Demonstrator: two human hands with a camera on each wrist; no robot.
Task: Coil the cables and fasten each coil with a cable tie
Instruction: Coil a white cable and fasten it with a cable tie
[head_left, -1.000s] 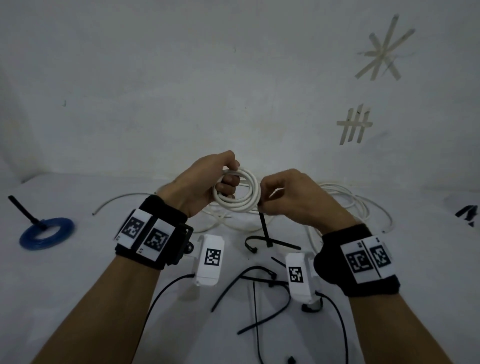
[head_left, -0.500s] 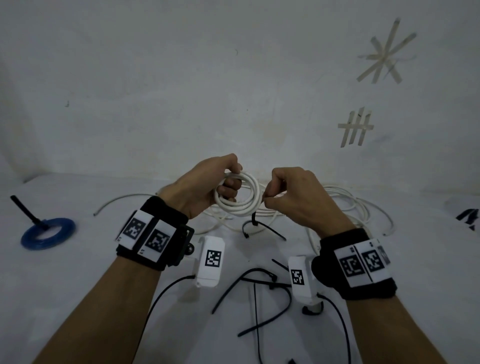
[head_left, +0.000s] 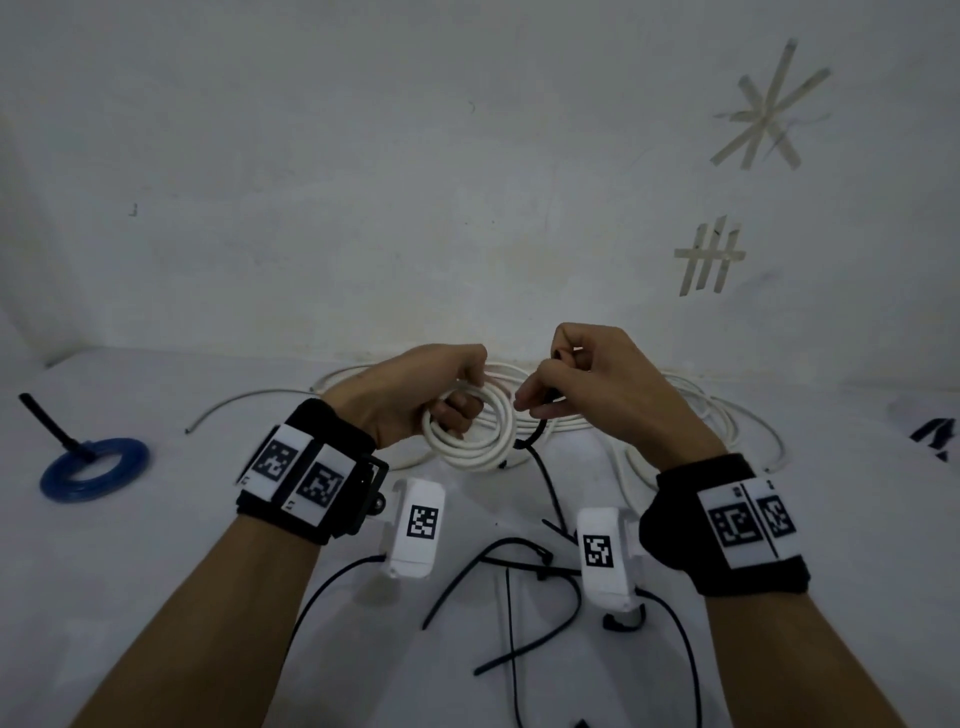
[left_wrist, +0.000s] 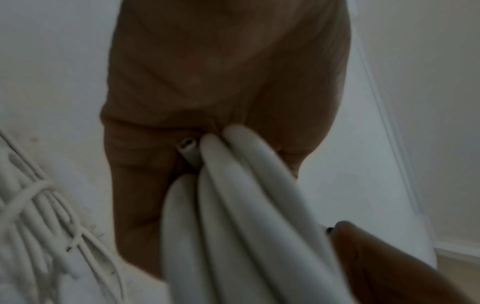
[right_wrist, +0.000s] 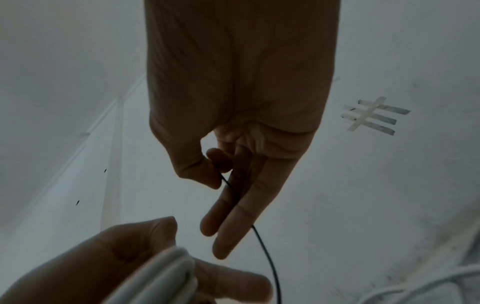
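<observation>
My left hand (head_left: 457, 400) grips a small coil of white cable (head_left: 470, 452) held above the table; its fingers pass through the ring. In the left wrist view the coil's strands (left_wrist: 233, 205) run across the palm. My right hand (head_left: 543, 389) pinches a black cable tie (head_left: 531, 439) between thumb and forefinger, just right of the coil. The tie curves round the coil's right side and its free end hangs toward the table. In the right wrist view the tie (right_wrist: 269, 265) runs down from the pinching fingers (right_wrist: 207, 176), with the white coil (right_wrist: 161, 273) at lower left.
Loose white cable (head_left: 717, 415) lies in a heap behind the hands by the wall. A blue coil (head_left: 93, 470) with a black tie on it lies at far left. Several black cable ties (head_left: 524, 577) lie on the white table (head_left: 156, 597) in front of me.
My right hand has risen and moved slightly right, drawing the black tie up with it. The tie's loop now sits closer against the coil. The left hand has held the coil steady.
</observation>
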